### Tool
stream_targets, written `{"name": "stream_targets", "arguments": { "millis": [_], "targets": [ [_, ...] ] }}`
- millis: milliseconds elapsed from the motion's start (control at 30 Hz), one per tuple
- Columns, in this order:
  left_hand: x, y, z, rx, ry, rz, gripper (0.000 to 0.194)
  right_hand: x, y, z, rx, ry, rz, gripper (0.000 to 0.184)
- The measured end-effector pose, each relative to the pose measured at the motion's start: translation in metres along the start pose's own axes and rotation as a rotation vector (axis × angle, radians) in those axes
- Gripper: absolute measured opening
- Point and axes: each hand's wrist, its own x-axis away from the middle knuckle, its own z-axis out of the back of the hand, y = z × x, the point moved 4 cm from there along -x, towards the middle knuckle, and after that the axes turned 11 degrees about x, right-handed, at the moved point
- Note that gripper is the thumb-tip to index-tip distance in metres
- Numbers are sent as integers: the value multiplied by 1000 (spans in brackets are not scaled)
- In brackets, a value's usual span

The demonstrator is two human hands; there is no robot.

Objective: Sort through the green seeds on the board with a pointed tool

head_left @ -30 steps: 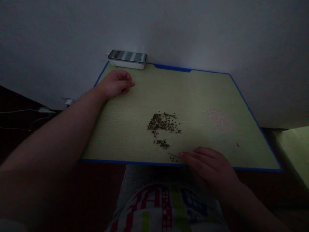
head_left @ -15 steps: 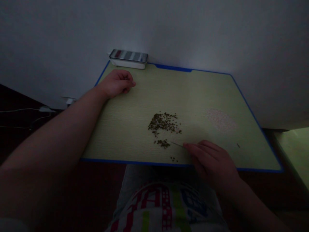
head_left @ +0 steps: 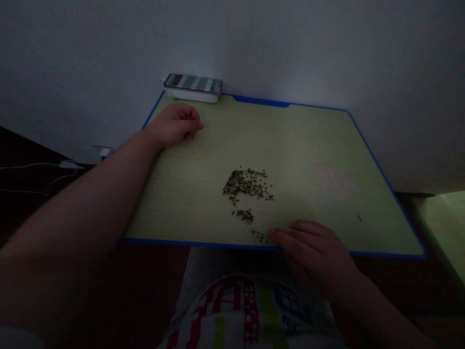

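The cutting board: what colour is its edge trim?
The cutting board's edge trim is blue, clearest in the head view.

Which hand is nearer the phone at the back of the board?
Left: the left hand rests close to the phone; the right hand lies at the near edge of the board.

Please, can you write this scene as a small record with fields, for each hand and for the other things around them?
Left hand: curled, resting on a flat pale green board with blue edges, holding nothing visible.
Right hand: fingers hold a thin pale pick near the board's near edge.
Things: small dark seeds in a loose mid-board scatter.
Rest: pinkish patch of fine grains; striped-screen phone on a white holder.
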Motion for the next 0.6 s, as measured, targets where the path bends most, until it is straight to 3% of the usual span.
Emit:
{"name": "stream_targets", "arguments": {
  "millis": [367,600],
  "targets": [
    [-1,-3,2,-18,33,-1,15,-1,3,2,6,0,-43,31],
    [-10,-13,7,-62,-8,-34,20,1,1,8,-19,-6,-4,28]
  ]
}}
